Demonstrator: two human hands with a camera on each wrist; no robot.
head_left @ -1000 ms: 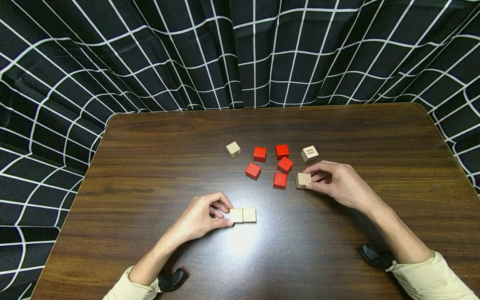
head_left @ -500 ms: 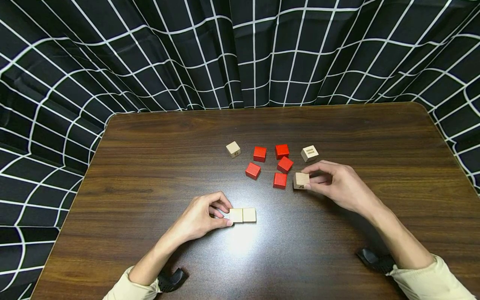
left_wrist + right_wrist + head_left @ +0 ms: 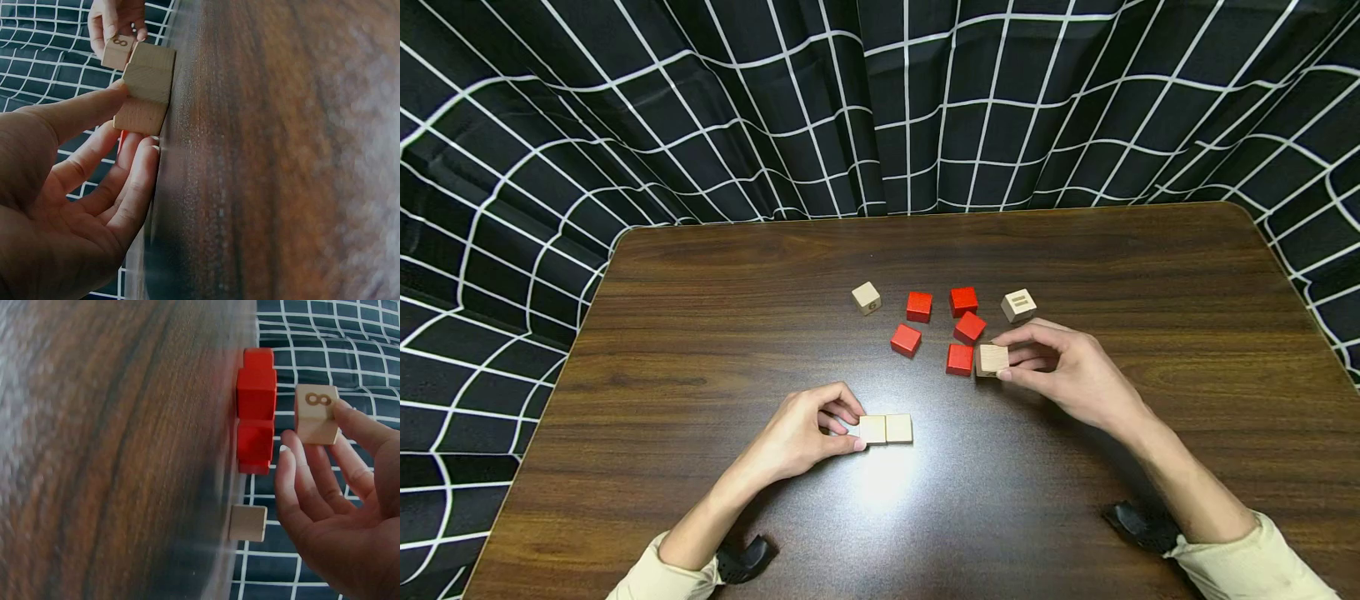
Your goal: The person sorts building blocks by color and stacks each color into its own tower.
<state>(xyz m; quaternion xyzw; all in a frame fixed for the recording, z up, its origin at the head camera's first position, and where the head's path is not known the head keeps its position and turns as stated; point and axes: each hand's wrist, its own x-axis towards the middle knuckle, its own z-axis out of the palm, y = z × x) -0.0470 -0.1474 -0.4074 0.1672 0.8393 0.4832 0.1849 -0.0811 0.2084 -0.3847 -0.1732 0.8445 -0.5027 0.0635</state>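
In the head view my left hand (image 3: 805,429) pinches a plain wooden block (image 3: 872,429) between thumb and fingers. A second wooden block (image 3: 898,428) sits flush against its right side, making a short row on the table. My right hand (image 3: 1071,371) grips another wooden block (image 3: 992,360) by its edges. This block (image 3: 317,412) carries a dark figure 8 on one face and is held up off the tabletop in the right wrist view. In the head view it overlaps the right edge of a red block (image 3: 958,360).
Several more red blocks (image 3: 906,340) lie loosely grouped behind the row. A wooden block with two dark bars (image 3: 1019,306) rests behind my right hand, and a marked wooden block (image 3: 867,297) lies at the group's left. A black gridded curtain (image 3: 910,100) hangs behind the table (image 3: 715,292).
My right hand has carried its wooden block a little to the left, toward the red blocks, raising it slightly. My left hand and the row of two stay put.
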